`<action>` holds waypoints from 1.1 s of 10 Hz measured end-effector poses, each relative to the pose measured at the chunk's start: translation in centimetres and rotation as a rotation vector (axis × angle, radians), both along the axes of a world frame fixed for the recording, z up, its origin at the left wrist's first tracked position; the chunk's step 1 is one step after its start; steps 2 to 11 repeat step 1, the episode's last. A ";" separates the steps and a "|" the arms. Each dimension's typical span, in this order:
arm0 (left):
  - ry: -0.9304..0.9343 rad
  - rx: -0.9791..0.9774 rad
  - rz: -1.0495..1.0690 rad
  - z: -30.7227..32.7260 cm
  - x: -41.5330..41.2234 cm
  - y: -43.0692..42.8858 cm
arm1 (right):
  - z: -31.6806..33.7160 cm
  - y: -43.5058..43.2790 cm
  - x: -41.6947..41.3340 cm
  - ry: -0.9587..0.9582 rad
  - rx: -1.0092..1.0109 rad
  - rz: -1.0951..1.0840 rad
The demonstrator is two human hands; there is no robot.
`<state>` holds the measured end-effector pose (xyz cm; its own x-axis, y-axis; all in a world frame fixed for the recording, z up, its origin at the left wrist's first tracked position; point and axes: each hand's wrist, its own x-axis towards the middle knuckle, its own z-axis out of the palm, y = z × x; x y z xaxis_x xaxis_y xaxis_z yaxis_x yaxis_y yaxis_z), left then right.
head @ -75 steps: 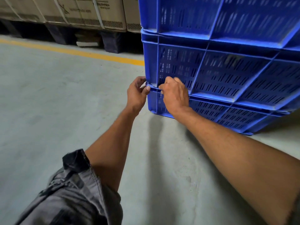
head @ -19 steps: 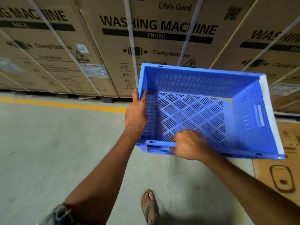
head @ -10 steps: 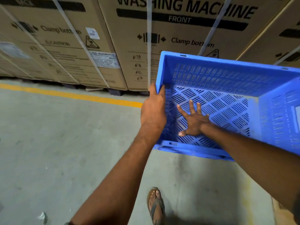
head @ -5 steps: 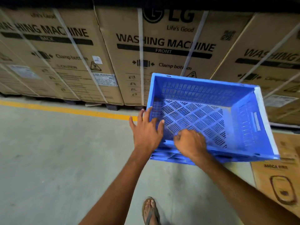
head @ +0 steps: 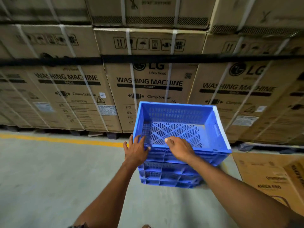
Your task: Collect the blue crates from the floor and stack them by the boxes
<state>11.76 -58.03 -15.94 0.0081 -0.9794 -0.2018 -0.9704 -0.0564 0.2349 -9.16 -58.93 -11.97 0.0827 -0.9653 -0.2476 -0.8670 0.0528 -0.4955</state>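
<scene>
Fingers: left fingers [head: 131,139] are lying spread and straight against the near-left corner of the top crate [head: 177,112]; right fingers [head: 167,140] are curling over its near rim.
Crate: it is sitting on the stack of blue crates [head: 171,176], just in front of the boxes [head: 148,83].
Progress: this crate is looking placed; whether more are waiting on the floor [head: 49,170] is not showing.
Change: a second ago it was being carried in the air, right palm flat inside; now it is resting on the stack.

A perforated blue plastic crate [head: 177,112], smooth and faintly glossy, stands before matt brown cardboard boxes [head: 181,74] bound with white plastic straps [head: 134,89], on a smooth grey concrete floor [head: 49,170].
</scene>
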 end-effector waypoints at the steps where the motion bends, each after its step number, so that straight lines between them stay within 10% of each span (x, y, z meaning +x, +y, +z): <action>1: 0.018 -0.064 0.006 3.9 -0.9 3.9 | 3.4 3.5 -2.2 -0.229 -0.052 -0.089; 11: 0.018 -0.064 0.006 3.9 -0.9 3.9 | 3.4 3.5 -2.2 -0.229 -0.052 -0.089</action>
